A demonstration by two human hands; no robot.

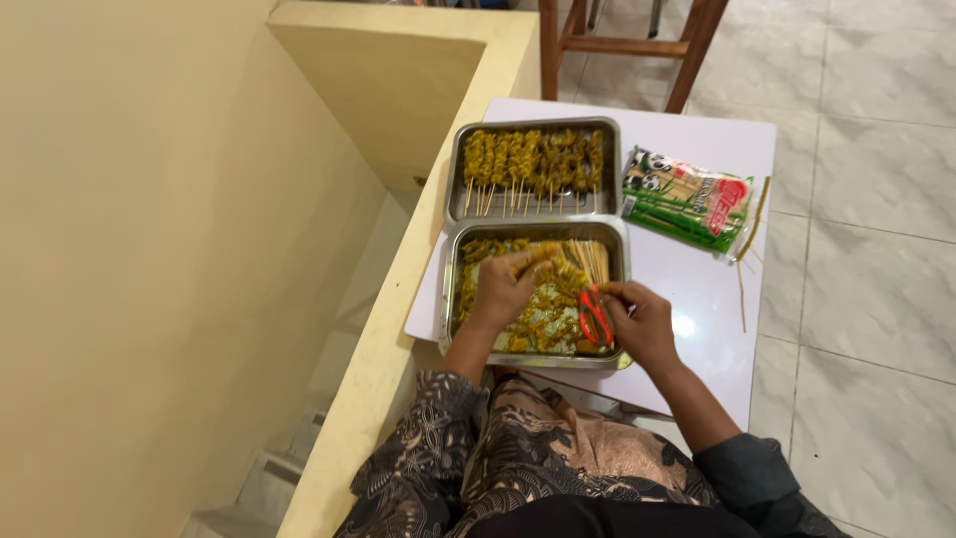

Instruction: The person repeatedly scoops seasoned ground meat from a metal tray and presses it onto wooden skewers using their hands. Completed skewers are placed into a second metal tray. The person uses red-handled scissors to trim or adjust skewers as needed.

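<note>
near tray (450,289): rectangular steel pan, sits on the white table edge closest to the person, long side across. Filled with yellow marinated meat pieces (543,324), loose, covering most of the bottom. Bundle of bare bamboo skewers (592,257) lies in its far right corner, fanned slightly. Left hand (505,289) is over the pan's middle, fingers curled on a meat piece (546,256) being threaded. Right hand (642,321) at the pan's right rim, pinching a skewer; red rubber band (595,315) hangs by its fingers
</note>
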